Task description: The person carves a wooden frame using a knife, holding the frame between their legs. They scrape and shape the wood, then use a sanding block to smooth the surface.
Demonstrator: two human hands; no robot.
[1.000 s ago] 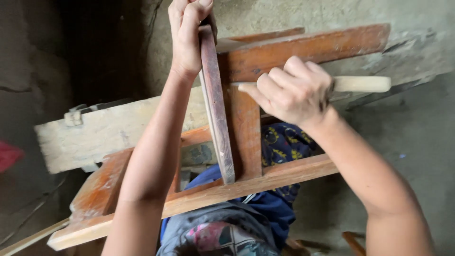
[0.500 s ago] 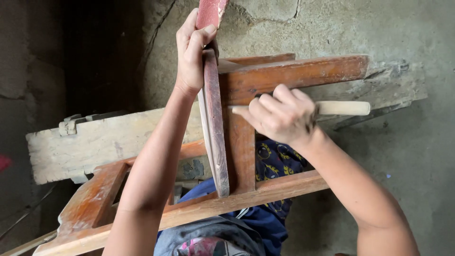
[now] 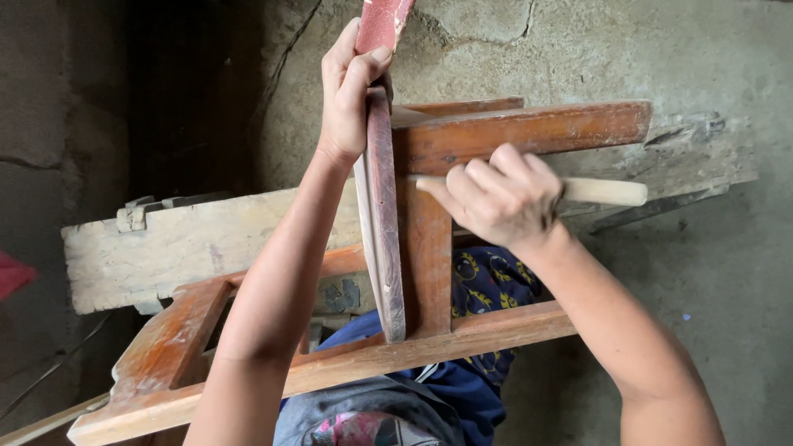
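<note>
Both hands working on a reddish-brown wooden chair frame (image 3: 529,128), one on a slat, one on a light stick.

Left hand (image 3: 351,91), upper centre of frame, fingers wrapped around the top of a narrow dark-red slat (image 3: 382,239) standing on edge, running down to the frame's lower rail (image 3: 347,363) at centre. Red sandpaper-like strip (image 3: 382,21) pokes up above that hand at top edge. Right hand (image 3: 504,198), centre-right, clenched around a pale wooden stick (image 3: 603,192) lying level, its tip near the slat. Weathered pale plank (image 3: 149,252) behind, left centre. Blue patterned cloth (image 3: 483,285) below the frame, bottom centre. Rough concrete wall (image 3: 578,49) behind.
</note>
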